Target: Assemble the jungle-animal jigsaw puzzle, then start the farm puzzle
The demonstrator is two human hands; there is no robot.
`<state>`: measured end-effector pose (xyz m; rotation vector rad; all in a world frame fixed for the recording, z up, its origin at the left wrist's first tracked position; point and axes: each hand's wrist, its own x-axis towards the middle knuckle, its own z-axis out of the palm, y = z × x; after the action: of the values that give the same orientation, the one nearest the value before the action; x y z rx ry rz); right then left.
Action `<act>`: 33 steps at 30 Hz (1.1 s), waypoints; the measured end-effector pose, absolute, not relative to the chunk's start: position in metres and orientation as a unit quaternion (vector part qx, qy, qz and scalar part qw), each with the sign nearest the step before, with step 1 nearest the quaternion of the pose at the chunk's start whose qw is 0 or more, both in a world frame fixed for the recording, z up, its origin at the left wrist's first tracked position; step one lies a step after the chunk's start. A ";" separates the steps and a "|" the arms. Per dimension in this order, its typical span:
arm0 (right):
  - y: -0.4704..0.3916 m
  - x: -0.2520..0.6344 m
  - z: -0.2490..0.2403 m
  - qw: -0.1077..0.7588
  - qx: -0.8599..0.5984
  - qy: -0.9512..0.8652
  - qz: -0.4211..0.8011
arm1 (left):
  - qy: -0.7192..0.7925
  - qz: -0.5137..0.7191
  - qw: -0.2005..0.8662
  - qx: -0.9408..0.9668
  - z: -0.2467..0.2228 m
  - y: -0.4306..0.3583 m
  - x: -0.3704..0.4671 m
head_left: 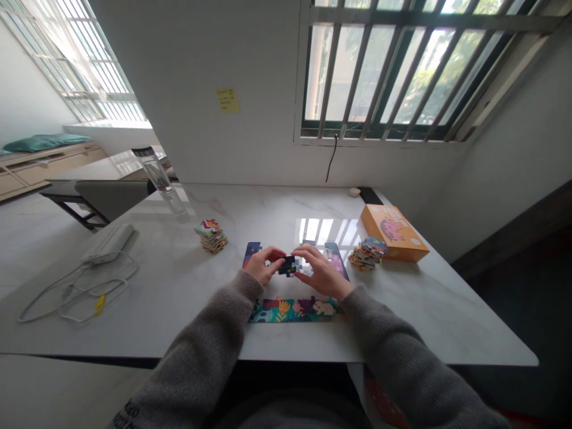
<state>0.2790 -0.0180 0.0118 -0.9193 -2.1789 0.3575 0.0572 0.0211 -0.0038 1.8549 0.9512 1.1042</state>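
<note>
A dark jigsaw puzzle piece (pixel 288 266) is held up in front of me above the table. My left hand (pixel 264 266) pinches its left end between thumb and fingers. Around its right side curve the thumb and fingertips of my right hand (pixel 322 275), which appear to grip it too. Beneath and around both hands lies a partly joined puzzle frame. Its colourful bottom strip (pixel 295 310) shows animals and plants, and its right side (pixel 335 257) has a purple and pink part. The upper left portion (pixel 252 246) is dark blue. My hands hide some of the frame.
Stacks of puzzle pieces stand on the left (pixel 211 236) and on the right (pixel 368 252). Behind the right stack is an orange box (pixel 394 232). A clear bottle (pixel 158 176) stands at the far left, and a white device (pixel 108 244) with a looped cable (pixel 92 292) lies nearer.
</note>
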 end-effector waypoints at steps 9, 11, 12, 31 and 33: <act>-0.020 0.281 0.020 0.335 -0.331 -0.879 0.078 | 0.370 0.429 0.452 0.689 -0.007 0.022 0.058; -0.017 0.289 0.020 0.324 -0.372 -0.866 0.077 | 0.390 0.427 0.370 0.727 -0.007 0.021 0.057; -0.015 0.294 0.020 0.307 -0.397 -0.862 0.077 | 0.396 0.420 0.323 0.750 -0.006 0.020 0.056; -0.014 0.311 0.017 0.129 -0.510 -0.845 0.098 | 0.342 0.243 0.155 0.894 -0.012 0.018 0.055; -0.015 0.310 0.017 0.124 -0.512 -0.845 0.091 | 0.341 0.244 0.151 0.895 -0.012 0.018 0.055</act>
<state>0.3096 -0.0149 0.0171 -1.4938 -2.4640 0.2643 0.0548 0.0185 -0.0124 2.5698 0.9776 0.7013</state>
